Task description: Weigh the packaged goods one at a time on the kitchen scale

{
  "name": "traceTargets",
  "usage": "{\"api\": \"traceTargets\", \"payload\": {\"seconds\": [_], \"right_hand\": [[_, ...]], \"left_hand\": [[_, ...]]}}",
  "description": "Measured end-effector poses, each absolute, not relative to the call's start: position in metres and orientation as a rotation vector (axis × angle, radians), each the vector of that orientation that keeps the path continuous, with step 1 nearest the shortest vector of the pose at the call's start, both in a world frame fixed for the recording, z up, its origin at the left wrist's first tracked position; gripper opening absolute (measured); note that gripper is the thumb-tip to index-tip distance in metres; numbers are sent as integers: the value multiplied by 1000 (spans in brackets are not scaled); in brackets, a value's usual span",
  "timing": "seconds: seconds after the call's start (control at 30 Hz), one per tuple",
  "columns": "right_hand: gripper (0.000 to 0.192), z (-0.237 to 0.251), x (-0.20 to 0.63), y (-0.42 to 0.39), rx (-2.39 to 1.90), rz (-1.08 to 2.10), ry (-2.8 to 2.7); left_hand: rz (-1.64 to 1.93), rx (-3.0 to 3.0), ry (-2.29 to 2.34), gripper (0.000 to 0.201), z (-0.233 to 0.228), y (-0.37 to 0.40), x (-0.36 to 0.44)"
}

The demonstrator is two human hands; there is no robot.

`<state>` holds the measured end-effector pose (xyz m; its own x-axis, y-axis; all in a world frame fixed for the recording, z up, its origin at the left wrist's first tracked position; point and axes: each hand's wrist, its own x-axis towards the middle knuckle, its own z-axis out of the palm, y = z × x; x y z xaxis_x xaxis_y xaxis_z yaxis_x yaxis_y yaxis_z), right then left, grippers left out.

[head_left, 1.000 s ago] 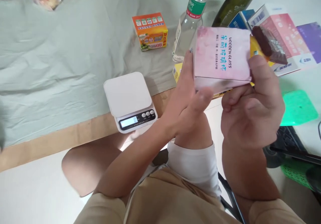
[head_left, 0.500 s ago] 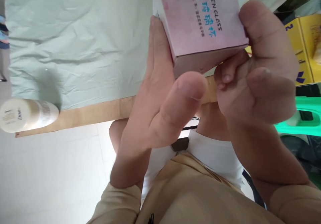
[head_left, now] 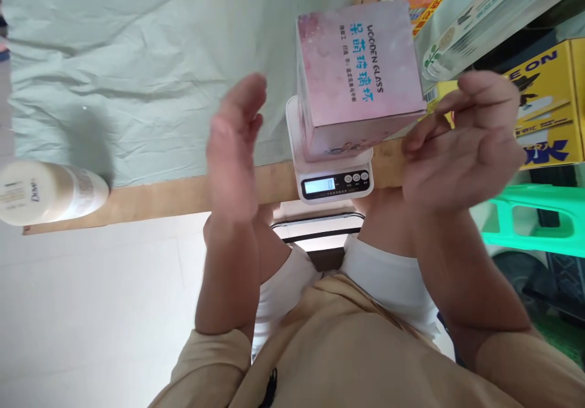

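Two hands released, fingers spread: left hand left of pink box, right hand just right of it. Box sits on scale between fingertips, untouched.

My left hand and right hand were bare, with no rings, watch or gloves, and my forearms were uncovered up to the elbows. I wore a tan, beige-coloured top with short sleeves that ended near my elbows. A small dark mark sat on its front, low down. Below it I had on white shorts, and my knees were bare.
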<state>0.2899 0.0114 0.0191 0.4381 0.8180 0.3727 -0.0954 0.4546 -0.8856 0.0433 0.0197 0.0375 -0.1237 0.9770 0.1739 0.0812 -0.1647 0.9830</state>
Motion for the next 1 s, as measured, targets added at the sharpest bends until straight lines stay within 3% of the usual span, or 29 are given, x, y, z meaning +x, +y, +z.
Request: {"api": "traceTargets", "payload": {"seconds": [0.07,0.27,0.67,0.9,1.0], "right_hand": [[39,3,297,9,-971,605,-753],[38,-26,308,-8,-1016,545,-786],[37,-27,303,-10,-1057,626,-900],[36,-27,301,-8,-1117,598,-918],[37,-30,299,-4,-1097,571,-902]], "left_hand": [[1582,1165,1315,48,21,30,33],[1533,1277,1417,27,-4,48,17],[1461,1413,1276,41,1,42,44],[1409,1462,1329,9,-19,52,36],[1398,1501,1319,13,-17,52,37]]}}
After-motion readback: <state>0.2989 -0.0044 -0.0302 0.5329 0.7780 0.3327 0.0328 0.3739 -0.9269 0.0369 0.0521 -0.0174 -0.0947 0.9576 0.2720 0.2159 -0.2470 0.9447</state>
